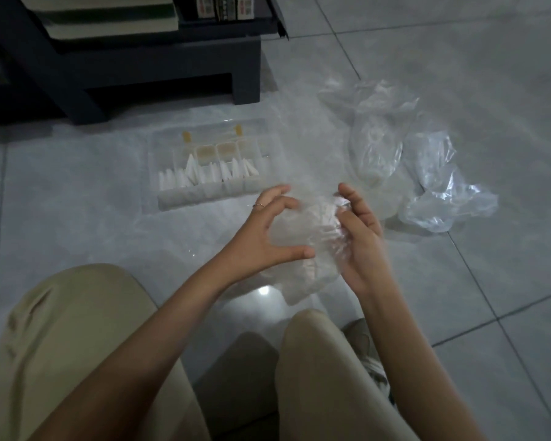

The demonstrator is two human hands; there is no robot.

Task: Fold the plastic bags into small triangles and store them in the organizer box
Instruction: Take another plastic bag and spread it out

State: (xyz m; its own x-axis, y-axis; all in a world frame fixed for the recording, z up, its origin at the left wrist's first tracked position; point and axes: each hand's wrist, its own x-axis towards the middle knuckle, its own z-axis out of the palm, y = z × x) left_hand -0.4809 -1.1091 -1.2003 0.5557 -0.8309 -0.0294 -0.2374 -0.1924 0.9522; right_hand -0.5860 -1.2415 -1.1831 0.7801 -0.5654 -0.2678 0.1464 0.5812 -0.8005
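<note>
Clear bag [304,232] gripped btwn L hand [261,238] & R hand [361,240].

We log both forearms bare to the frame edge. Left hand [261,240] and right hand [361,240] bare too. A thin ring [259,205] sits on one left finger. Loose beige trousers [77,345] cover both legs, creased near the left knee.

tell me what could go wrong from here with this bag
The plastic bag between the left grip and right grip looks bunched, so it may fold into an uneven triangle. The middle row of the organizer box looks packed with folded triangles; a bulky one might not fit.
</note>
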